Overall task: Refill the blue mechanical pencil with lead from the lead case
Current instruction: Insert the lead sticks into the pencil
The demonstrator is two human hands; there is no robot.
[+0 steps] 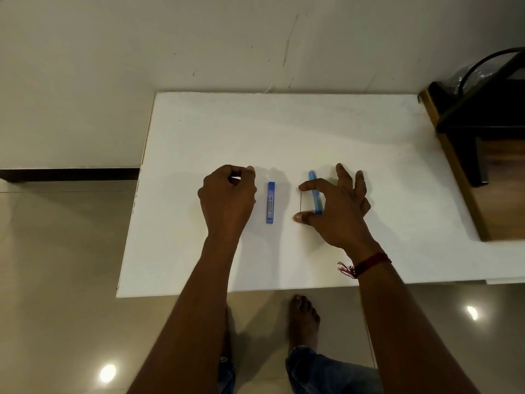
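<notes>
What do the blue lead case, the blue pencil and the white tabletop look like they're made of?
Lead case: probably hard plastic, opaque blue, slight sheen, printed label. Pencil: apparently translucent light-blue plastic, since its barrel looks paler and see-through. Tabletop: white matte board, perhaps laminate or painted wood; its look leaves that open.

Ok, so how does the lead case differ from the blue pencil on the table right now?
The lead case is dark blue, flat and box-shaped with a label; the pencil is paler, see-through blue and rounded. The lead case lies in full view between the hands, while the pencil is partly hidden under the right hand. Both lie on the white table, pointing away from the person.
</notes>
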